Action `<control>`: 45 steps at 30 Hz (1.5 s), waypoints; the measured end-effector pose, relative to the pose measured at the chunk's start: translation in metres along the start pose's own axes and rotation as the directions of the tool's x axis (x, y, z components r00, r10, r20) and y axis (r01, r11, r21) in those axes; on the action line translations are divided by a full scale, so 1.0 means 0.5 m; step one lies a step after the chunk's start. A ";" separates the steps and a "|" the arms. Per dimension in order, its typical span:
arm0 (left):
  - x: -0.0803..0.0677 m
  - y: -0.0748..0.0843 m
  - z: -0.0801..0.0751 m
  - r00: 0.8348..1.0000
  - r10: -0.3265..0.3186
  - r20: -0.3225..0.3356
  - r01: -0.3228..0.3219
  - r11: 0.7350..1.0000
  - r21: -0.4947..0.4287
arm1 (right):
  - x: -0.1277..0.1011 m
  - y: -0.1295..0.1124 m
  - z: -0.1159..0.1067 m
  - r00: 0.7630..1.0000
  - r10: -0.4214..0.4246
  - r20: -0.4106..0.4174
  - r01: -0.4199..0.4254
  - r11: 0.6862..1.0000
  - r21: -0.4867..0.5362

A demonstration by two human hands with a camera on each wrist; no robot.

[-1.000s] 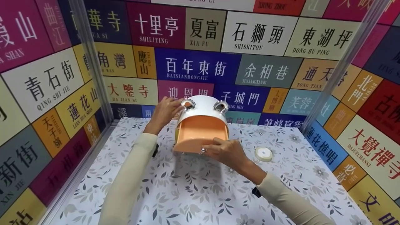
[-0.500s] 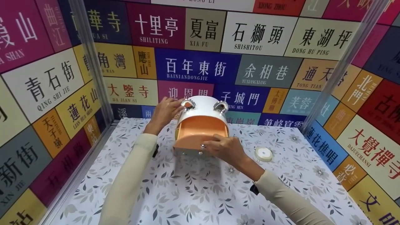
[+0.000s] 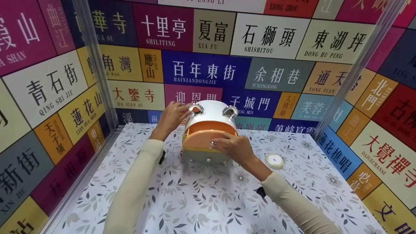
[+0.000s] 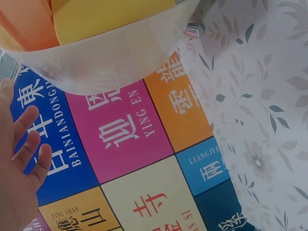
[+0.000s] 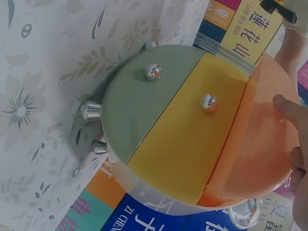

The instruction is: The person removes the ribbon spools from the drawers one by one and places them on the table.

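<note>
A small white drawer box (image 3: 210,112) with silver ring ears stands on the table. Its rounded front has an orange top drawer (image 3: 198,140) partly out, above a yellow drawer (image 5: 187,125) and a green drawer (image 5: 139,103), both flush. My right hand (image 3: 235,148) pinches the orange drawer's silver knob (image 3: 213,143); in the right wrist view the thumb lies against the drawer front. At the box's left, my left hand (image 3: 172,116) holds the left ring ear (image 3: 196,110) with its fingertips. Its other fingers (image 4: 31,139) spread loosely in the left wrist view.
A roll of white ribbon (image 3: 274,161) lies on the table right of the box. The table (image 3: 201,201) has a leaf-patterned cover. Panels with printed characters (image 3: 206,70) rise behind and at both sides, with clear strips at the corners.
The orange drawer has slid inward and now covers most of its opening, exposing the yellow drawer front below. My right hand moved away from me with it. The left hand stayed in place.
</note>
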State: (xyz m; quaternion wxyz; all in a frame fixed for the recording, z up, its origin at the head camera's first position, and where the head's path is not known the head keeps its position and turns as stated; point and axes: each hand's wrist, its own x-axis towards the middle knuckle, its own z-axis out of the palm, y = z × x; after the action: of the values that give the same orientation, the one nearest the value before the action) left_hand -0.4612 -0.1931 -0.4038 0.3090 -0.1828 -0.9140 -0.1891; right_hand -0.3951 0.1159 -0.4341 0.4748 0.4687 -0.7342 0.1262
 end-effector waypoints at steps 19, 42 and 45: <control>-0.001 -0.003 0.007 1.000 0.007 -0.011 -0.007 1.000 0.010 | 0.008 0.043 0.051 0.995 0.102 0.006 -0.102 0.995 0.003; 0.002 -0.004 0.005 1.000 0.001 -0.006 -0.001 1.000 -0.006 | 0.011 0.062 0.068 0.986 0.161 0.045 -0.162 0.986 0.035; -0.002 -0.007 0.005 1.000 -0.002 -0.007 0.003 1.000 0.003 | 0.008 0.059 0.071 0.988 0.153 0.031 -0.154 0.988 0.024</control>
State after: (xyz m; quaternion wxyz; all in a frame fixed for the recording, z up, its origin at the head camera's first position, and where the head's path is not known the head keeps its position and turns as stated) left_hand -0.4634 -0.1949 -0.4070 0.3120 -0.1806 -0.9135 -0.1888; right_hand -0.4399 0.1069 -0.4417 0.4465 0.4189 -0.7732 0.1653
